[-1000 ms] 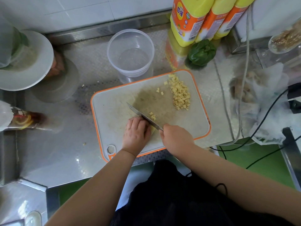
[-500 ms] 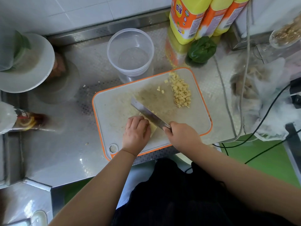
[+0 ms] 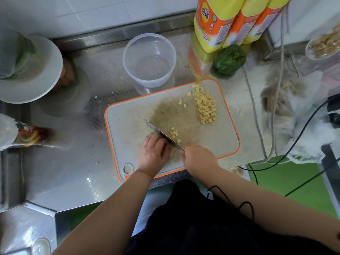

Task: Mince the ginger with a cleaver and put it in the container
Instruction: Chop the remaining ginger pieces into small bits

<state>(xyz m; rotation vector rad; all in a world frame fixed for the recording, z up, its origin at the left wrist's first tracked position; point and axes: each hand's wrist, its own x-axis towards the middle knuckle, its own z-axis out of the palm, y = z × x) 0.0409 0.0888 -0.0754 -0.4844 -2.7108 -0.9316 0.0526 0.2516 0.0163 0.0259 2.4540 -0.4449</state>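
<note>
Here we grip the cleaver (image 3: pixel 161 134) in our right hand (image 3: pixel 199 159), while our left hand's (image 3: pixel 153 153) curled fingers press the ginger (image 3: pixel 172 152) on the board (image 3: pixel 128 133), near the container (image 3: pixel 149 59).

A working kitchen, plainly: stainless steel bench (image 3: pixel 73 173) backed by white wall tiles (image 3: pixel 95 13), orange-rimmed cutting board (image 3: pixel 128 126) strewn with diced ginger (image 3: pixel 205 107), cleaver (image 3: pixel 161 134) at work on it, clear plastic container (image 3: pixel 149 59) behind, yellow detergent bottles (image 3: pixel 213 23) and green pepper (image 3: pixel 230 58) near the wall.
</note>
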